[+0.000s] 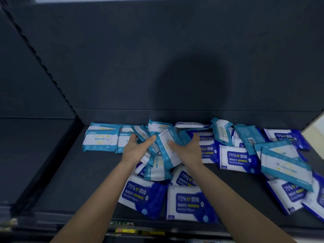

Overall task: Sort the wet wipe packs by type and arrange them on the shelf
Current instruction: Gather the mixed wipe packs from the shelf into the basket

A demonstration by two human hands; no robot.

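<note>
Two kinds of wet wipe packs lie on the dark shelf (87,174). Light teal-and-white packs (100,140) lie flat in a row at the back left. Dark blue "75% Alcohol Wipes" packs (185,202) are scattered over the front middle and right. Between my hands sits a loose bundle of several teal packs (162,151), tilted and overlapping. My left hand (138,148) grips the bundle's left side. My right hand (187,148) grips its right side, fingers curled round a pack edge.
More teal packs (284,165) lie mixed on top of blue ones at the right. The shelf's back wall (157,67) rises behind. A slotted upright (43,67) and another bay stand at the left. A price-label strip (133,230) runs along the front edge.
</note>
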